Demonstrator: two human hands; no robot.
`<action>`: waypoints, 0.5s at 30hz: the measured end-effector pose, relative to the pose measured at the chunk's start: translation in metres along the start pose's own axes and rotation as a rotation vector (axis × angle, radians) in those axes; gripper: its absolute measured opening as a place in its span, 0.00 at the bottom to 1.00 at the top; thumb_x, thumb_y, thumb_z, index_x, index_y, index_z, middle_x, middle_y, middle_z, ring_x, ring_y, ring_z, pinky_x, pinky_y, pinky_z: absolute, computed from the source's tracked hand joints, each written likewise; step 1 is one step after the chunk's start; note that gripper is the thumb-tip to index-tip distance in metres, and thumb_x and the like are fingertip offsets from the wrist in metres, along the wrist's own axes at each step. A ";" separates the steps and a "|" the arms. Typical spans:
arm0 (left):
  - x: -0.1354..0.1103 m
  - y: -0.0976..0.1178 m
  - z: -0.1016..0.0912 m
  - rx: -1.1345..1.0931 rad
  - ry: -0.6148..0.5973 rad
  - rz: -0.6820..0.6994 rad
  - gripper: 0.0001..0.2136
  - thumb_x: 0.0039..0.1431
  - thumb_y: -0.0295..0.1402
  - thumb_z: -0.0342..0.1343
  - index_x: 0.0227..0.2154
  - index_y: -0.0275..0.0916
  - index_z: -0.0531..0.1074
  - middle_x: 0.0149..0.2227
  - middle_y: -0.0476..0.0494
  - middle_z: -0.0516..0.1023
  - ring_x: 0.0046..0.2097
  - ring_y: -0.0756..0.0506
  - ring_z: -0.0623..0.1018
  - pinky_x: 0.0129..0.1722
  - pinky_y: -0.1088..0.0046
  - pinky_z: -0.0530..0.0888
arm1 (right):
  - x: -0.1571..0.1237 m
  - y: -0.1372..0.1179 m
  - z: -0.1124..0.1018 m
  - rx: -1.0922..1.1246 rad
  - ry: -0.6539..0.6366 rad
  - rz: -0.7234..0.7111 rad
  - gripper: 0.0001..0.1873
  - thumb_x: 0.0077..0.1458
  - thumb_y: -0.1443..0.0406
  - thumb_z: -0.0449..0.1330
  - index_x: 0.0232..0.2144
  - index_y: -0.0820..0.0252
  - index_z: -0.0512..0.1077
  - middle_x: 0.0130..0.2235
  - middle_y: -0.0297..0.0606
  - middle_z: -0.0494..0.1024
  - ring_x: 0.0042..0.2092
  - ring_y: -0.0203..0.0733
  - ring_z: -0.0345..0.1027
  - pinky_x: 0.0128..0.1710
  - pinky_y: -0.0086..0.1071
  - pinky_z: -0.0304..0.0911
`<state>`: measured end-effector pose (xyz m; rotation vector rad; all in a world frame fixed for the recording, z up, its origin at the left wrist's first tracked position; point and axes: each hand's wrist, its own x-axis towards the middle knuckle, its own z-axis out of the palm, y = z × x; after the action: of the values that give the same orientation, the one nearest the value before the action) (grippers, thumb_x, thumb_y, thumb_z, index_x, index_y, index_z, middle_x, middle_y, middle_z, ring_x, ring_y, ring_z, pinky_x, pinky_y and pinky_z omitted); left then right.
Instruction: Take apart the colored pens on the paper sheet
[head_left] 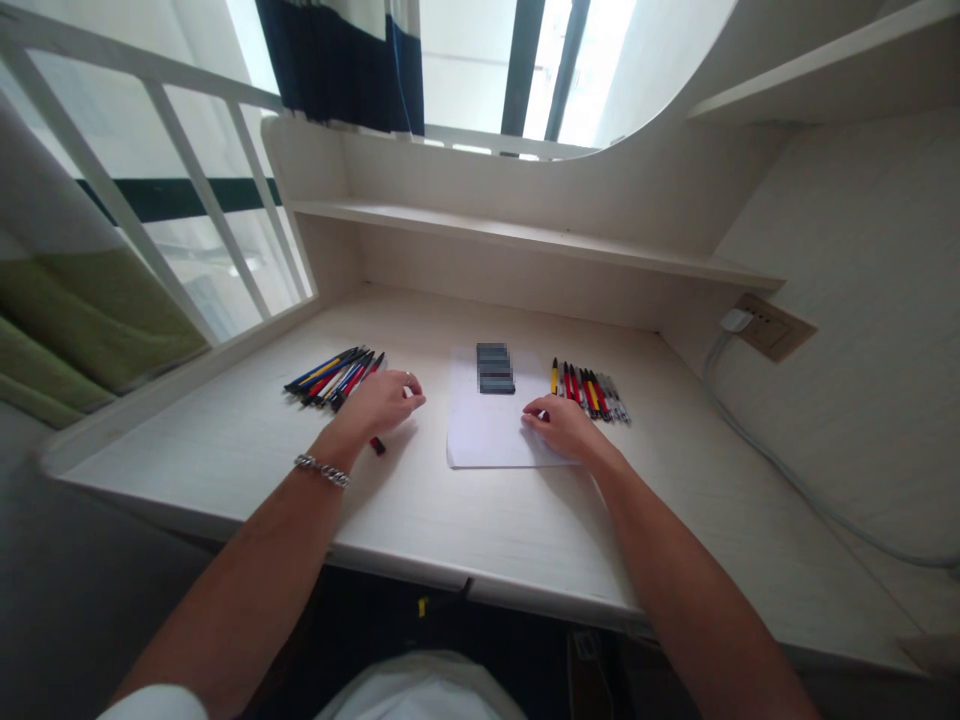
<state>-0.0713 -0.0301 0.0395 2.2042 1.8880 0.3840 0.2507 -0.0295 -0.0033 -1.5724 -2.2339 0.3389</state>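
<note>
- The left hand (382, 403) hangs low over the white desk (187, 450), half curled, with a ring on one finger and a chain bracelet (322, 470) at the wrist.
- Just beside that hand lies a fanned bunch of pens (334, 378), their blue, yellow and red barrels angled the same way.
- A red-ended pen (377, 446) pokes out below the left palm; whether the hand has hold of it, I cannot tell from here.
- The right hand (568, 428) lies flat and relaxed, its fingertips (527, 421) touching the right part of a sheet of white paper (487, 425). That light touch looks right for steadying the sheet without creasing it.
- The hands are well apart, with the sheet between them, and the right hand grips nothing.
- A second group of pens (591, 390) lies in a tidy row just past the right hand, close to the sheet's right edge, with yellow, red and grey barrels side by side.
- A dark stack (495, 368) sits at the top of the sheet, too blurred to name.
- Low wrists suit such close work, since they keep the hands from nudging the neat rows.
- Above the desk runs a white shelf (525, 235), and a wall socket (772, 327) sits to the right.
</note>
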 end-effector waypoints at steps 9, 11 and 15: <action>-0.046 -0.061 -0.007 0.083 0.042 -0.188 0.20 0.62 0.47 0.50 0.44 0.42 0.82 0.41 0.39 0.84 0.42 0.38 0.81 0.41 0.66 0.72 | 0.001 0.003 0.001 -0.005 0.003 -0.006 0.11 0.61 0.62 0.60 0.41 0.58 0.81 0.44 0.42 0.82 0.45 0.43 0.74 0.46 0.31 0.63; -0.045 -0.061 -0.005 0.089 0.026 -0.180 0.21 0.62 0.48 0.49 0.43 0.41 0.82 0.42 0.38 0.84 0.43 0.37 0.81 0.42 0.66 0.72 | 0.001 0.002 0.001 -0.007 0.000 -0.003 0.11 0.61 0.62 0.60 0.41 0.58 0.81 0.44 0.42 0.82 0.44 0.43 0.74 0.46 0.31 0.63; -0.040 -0.057 0.000 0.119 -0.020 -0.136 0.20 0.62 0.47 0.48 0.38 0.41 0.82 0.41 0.38 0.84 0.43 0.38 0.80 0.43 0.66 0.71 | -0.001 0.000 -0.001 0.009 -0.009 0.005 0.11 0.61 0.62 0.60 0.40 0.58 0.81 0.43 0.42 0.82 0.43 0.42 0.74 0.44 0.30 0.63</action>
<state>-0.1303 -0.0609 0.0189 2.1258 2.0853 0.2313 0.2510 -0.0302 -0.0025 -1.5750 -2.2325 0.3583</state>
